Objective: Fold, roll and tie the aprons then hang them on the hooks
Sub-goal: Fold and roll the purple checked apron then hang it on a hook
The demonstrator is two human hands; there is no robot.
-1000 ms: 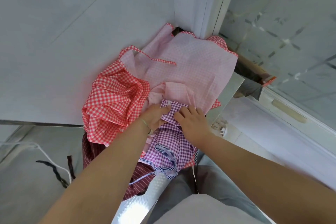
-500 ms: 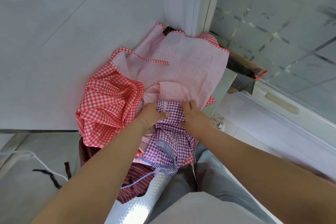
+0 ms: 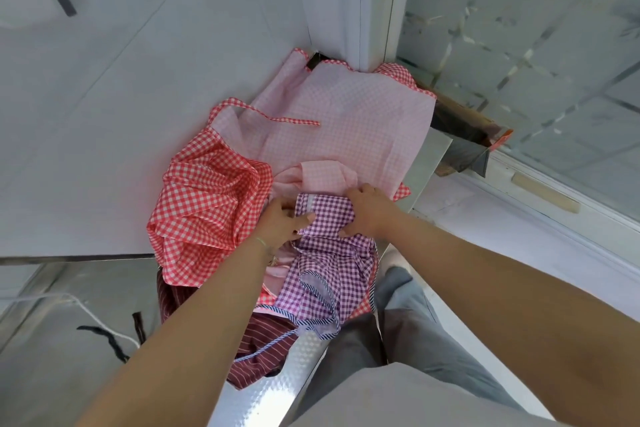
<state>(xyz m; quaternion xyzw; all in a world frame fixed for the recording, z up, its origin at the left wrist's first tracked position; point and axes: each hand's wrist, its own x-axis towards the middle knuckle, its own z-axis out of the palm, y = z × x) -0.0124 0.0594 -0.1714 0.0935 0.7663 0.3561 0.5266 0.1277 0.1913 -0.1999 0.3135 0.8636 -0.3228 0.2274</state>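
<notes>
A purple checked apron (image 3: 329, 274) lies on top of a pile at the corner of a white table (image 3: 104, 114). Its upper part is rolled into a short bundle (image 3: 327, 215). My left hand (image 3: 282, 222) grips the bundle's left end and my right hand (image 3: 369, 211) grips its right end. Blue striped ties (image 3: 311, 288) trail from the apron toward me. Under it lies a pale pink checked apron (image 3: 346, 128), spread flat. A crumpled red checked apron (image 3: 207, 211) sits to the left. A dark red striped apron (image 3: 263, 357) hangs off the table's edge.
A white pillar (image 3: 346, 3) stands at the table's far corner. To the right is a glass pane with a white frame (image 3: 554, 208). A brown and black object (image 3: 464, 139) lies behind the pink apron. A white cable (image 3: 86, 308) and black strap are on the floor, left.
Both hands have worked the purple apron's top into a tighter roll, pushing it slightly away from me. The other aprons have not moved.
</notes>
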